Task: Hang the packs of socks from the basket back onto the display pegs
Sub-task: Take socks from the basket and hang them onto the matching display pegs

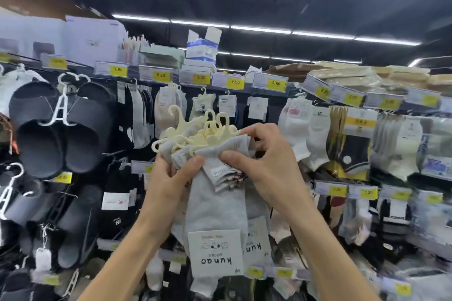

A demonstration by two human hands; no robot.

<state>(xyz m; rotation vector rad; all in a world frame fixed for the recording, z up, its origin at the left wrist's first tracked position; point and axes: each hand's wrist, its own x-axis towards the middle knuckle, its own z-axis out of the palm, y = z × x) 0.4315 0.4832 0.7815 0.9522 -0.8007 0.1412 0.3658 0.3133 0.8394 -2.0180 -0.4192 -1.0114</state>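
Observation:
A bunch of grey sock packs hangs between my hands in front of the display wall. Their cream plastic hooks fan out above my fingers, and grey "kunao socks" cards dangle at the bottom. My left hand grips the bunch from the left just below the hooks. My right hand pinches the cuff of the frontmost pack from the right. Behind the hooks, other sock packs hang on display pegs under yellow price tags. No basket shows in this view.
Dark slippers on white hangers fill the wall at left. White and patterned sock packs hang at right, with more rows below. Boxes and wrapped stock lie on the top shelf.

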